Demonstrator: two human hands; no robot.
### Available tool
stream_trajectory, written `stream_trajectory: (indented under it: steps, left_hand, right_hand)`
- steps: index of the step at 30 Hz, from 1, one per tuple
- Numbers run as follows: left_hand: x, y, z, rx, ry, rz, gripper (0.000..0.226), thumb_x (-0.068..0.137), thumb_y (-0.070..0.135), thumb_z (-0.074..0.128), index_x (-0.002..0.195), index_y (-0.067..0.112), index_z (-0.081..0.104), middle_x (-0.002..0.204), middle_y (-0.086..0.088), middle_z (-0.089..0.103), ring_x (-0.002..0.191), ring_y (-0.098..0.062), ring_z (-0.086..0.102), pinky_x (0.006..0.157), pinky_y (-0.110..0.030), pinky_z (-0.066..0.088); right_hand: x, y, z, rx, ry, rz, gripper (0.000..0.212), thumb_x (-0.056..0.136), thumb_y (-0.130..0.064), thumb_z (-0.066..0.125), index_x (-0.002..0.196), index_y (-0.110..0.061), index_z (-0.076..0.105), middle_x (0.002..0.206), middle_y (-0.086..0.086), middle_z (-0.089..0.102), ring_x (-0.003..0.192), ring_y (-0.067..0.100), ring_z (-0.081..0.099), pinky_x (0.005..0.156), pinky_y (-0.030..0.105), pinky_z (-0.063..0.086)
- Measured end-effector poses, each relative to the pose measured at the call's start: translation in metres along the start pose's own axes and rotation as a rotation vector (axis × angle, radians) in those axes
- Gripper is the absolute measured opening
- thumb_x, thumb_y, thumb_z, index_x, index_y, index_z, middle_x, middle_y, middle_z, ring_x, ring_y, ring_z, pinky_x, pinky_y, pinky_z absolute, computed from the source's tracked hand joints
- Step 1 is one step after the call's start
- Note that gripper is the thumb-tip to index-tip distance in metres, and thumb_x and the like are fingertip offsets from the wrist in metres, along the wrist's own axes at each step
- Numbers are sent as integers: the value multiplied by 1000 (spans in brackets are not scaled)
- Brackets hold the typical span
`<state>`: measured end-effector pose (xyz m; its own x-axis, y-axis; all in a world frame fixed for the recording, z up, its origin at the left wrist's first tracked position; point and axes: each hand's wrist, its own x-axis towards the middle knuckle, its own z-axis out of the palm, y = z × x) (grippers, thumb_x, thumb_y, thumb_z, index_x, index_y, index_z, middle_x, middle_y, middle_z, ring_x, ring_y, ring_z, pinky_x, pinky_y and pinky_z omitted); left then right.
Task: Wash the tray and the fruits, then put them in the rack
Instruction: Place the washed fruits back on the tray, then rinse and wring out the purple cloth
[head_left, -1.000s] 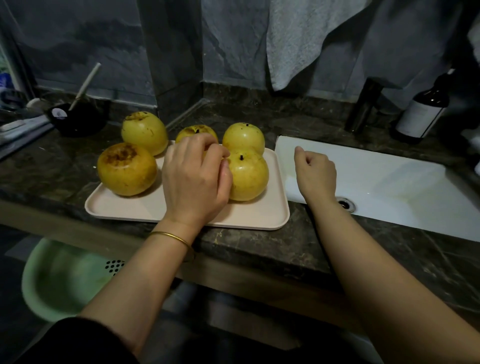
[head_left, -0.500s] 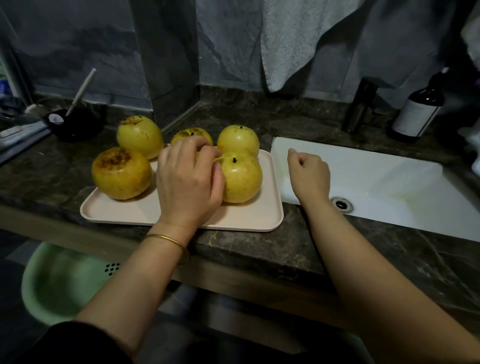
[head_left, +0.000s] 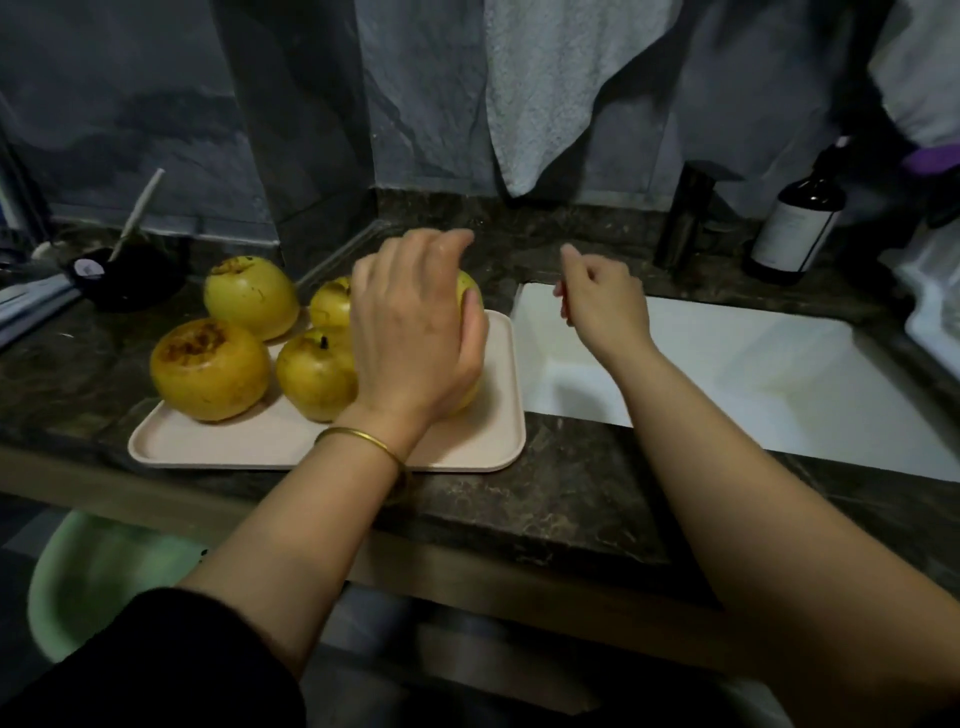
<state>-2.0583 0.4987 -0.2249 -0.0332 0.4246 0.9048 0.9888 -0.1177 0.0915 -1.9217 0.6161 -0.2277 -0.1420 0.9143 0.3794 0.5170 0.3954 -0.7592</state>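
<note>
Left hand (head_left: 410, 338) seemingly gripping fruit (head_left: 469, 291), tray (head_left: 234, 441) lying lengthwise left-right

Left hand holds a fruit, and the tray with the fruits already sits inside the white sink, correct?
Not quite. The left hand holds a fruit, but the tray sits on the dark countertop beside the white sink, not inside it, as the head view shows.

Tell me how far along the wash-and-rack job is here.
Done: nothing visibly; the sink shows no items, and the tray sits on the counter. In hand: the left hand curls round the rightmost fruit on the tray; the right hand hovers by the sink, holding nothing. Left: washing the tray and all five fruits, then racking them.
</note>
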Motion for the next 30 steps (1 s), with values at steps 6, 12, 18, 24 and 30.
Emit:
stream_trajectory:
  steps: [6, 12, 18, 24, 30]
  left_hand:
    - [31, 72, 48, -185, -96, -91, 43, 83, 22, 53, 123, 7, 53, 108, -11, 61, 96, -28, 59, 80, -41, 43]
    - [37, 118, 108, -598, -664, -680, 51, 97, 29, 46, 143, 21, 26, 137, -10, 48, 112, -25, 54, 88, -33, 44]
    - [41, 144, 147, -615, -975, -708, 52, 97, 31, 47, 144, 19, 28, 143, -12, 40, 120, -28, 49, 92, -35, 42]
    - [50, 146, 171, -1121, -814, -1534, 35, 98, 31, 43, 129, 15, 45, 122, -12, 53, 99, -26, 60, 89, -40, 45]
    - [43, 135, 193, -1148, -723, -1702, 32, 98, 28, 40, 124, 12, 50, 120, -12, 58, 103, -26, 62, 93, -40, 42]
  right_hand:
    - [19, 37, -56, -52, -36, 18, 44, 99, -44, 36, 77, -16, 61, 73, 3, 64, 76, 22, 63, 80, 41, 51]
    - [24, 97, -99, -220, -83, 108, 38, 99, -40, 41, 86, -13, 65, 85, -2, 64, 85, 24, 62, 84, 41, 50]
    - [41, 127, -109, -271, -109, 153, 36, 99, -41, 40, 89, -17, 65, 92, 4, 69, 83, 23, 63, 81, 39, 51]
    - [40, 152, -105, -262, -57, 187, 36, 99, -39, 40, 90, -14, 65, 90, 3, 69, 79, 21, 63, 77, 34, 51]
    - [42, 160, -106, -192, -11, 231, 34, 98, -37, 40, 85, -17, 63, 79, -3, 67, 75, 18, 63, 80, 39, 52]
